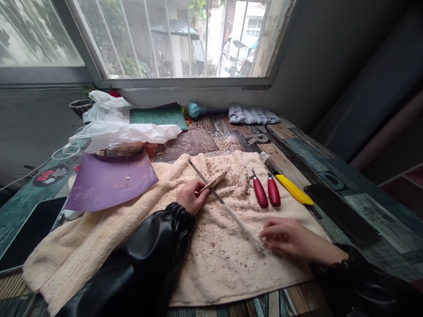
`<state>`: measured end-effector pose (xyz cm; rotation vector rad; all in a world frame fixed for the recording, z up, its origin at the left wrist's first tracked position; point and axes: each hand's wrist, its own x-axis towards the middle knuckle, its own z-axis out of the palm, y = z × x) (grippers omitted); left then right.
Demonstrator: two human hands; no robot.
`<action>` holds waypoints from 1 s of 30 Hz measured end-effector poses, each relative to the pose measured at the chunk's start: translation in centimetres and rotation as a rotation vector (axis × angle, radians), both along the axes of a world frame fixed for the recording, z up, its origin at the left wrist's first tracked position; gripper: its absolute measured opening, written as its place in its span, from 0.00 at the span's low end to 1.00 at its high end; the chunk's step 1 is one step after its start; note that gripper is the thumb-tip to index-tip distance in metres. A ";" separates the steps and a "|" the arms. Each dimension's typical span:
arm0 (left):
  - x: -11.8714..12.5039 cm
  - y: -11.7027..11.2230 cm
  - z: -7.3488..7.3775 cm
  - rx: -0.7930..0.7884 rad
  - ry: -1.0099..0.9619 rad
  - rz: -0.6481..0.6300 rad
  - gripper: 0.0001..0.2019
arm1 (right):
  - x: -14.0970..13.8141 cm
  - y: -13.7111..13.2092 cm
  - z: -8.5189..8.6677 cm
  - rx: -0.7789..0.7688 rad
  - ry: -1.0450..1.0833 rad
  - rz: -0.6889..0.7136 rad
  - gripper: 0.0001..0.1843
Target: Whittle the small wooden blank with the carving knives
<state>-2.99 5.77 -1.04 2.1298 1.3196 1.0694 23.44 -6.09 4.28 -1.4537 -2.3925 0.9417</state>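
Note:
My left hand (190, 196) is closed on a small piece of wood (215, 181), held just above a beige towel (92, 239) strewn with wood shavings. A long thin file (223, 204) with a clear handle lies slantwise across the towel, passing under the wood piece. My right hand (288, 238) rests on the towel with its fingertips touching the file's clear handle end; the fingers are curled loosely. Both arms wear black sleeves.
Two red-handled carving knives (267, 193) and a yellow utility knife (294, 189) lie right of the wood. A black phone (342, 213) sits on the table's right side, a tablet (27, 233) at the left. A purple sheet (111, 180), plastic bags (119, 130) and a green cutting mat (158, 116) lie behind.

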 end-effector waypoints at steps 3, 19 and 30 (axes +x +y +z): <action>0.0 0.0 -0.1 -0.001 -0.012 -0.001 0.07 | 0.0 -0.8 -1.3 0.009 0.006 -0.011 0.08; -0.1 0.0 -0.2 0.001 0.027 0.014 0.07 | -0.4 0.7 0.3 0.112 -0.004 -0.184 0.08; 0.0 -0.1 0.0 -0.002 0.017 0.011 0.07 | -2.2 7.1 0.0 0.432 -0.061 -0.361 0.12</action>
